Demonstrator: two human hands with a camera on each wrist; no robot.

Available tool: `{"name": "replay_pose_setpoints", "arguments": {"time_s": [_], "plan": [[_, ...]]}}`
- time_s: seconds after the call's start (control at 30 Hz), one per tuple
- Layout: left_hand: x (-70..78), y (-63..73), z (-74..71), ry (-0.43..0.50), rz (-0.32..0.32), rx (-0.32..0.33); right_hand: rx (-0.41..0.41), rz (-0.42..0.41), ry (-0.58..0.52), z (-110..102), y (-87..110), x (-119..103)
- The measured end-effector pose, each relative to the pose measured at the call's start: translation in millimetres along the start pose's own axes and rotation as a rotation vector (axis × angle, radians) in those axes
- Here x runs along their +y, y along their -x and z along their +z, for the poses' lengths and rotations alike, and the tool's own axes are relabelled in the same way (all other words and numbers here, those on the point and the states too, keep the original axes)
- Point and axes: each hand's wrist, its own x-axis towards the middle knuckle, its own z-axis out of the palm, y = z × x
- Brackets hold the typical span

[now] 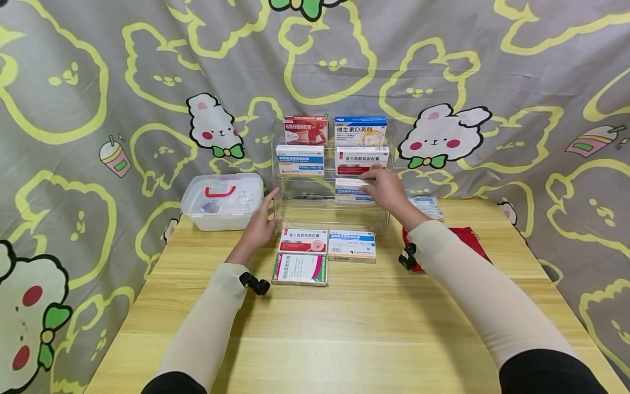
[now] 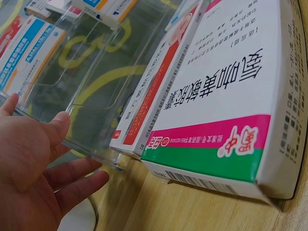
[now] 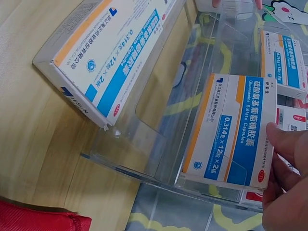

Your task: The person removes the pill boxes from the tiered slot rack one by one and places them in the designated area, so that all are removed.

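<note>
A clear acrylic tiered rack (image 1: 302, 191) stands on the table. My right hand (image 1: 386, 191) pinches the right end of a blue, white and orange medicine box (image 3: 228, 130), which stands in the rack's third tier, on the right. My left hand (image 1: 258, 227) is beside the rack's left side, fingers spread and holding nothing; in the left wrist view its fingertips are right at the rack's edge. Higher tiers bear a red box (image 1: 305, 130), a blue vitamin D box (image 1: 360, 131), another blue-and-white box (image 1: 300, 160) and a red-and-white box (image 1: 361, 160).
Before the rack lie a red-and-white box (image 1: 302, 243), a green-and-pink-edged box (image 2: 216, 96) and a blue-and-white box (image 3: 110, 57). A lidded plastic case (image 1: 221, 205) with a red handle stands left. A red pouch (image 1: 465, 241) and a small packet (image 1: 426, 208) lie right.
</note>
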Motion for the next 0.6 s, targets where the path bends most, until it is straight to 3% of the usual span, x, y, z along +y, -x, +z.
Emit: {"name": "replay_pose_setpoints", "arguments": {"time_s": [0.6], "plan": [[-0.3, 0.5, 0.0, -0.006, -0.001, 0.0, -0.01, 0.012, -0.074, -1.8, 0.2, -2.7]]}}
